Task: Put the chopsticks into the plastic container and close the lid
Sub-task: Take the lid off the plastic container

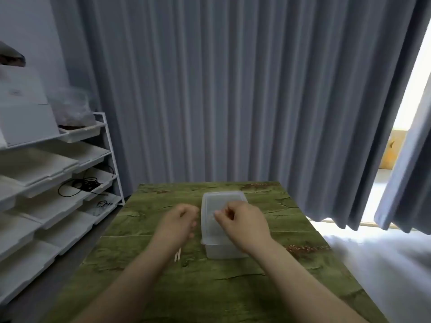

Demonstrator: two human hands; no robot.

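Observation:
A translucent white plastic container (219, 249) stands near the middle of the green table (210, 287), its lid (224, 199) lying flat on top. Two pale chopsticks (178, 254) lie on the table just left of the container; only their near ends show under my left forearm. My left hand (178, 223) hovers left of the container with fingers loosely curled and nothing visible in it. My right hand (245, 223) is above the lid's near half, fingers curled, thumb and forefinger close together; contact with the lid is unclear.
A white shelf rack (70, 178) with trays and black cables stands on the left beside the table. Grey curtains (210, 89) hang behind the table's far edge. To the right of the table lies bright floor (373, 252).

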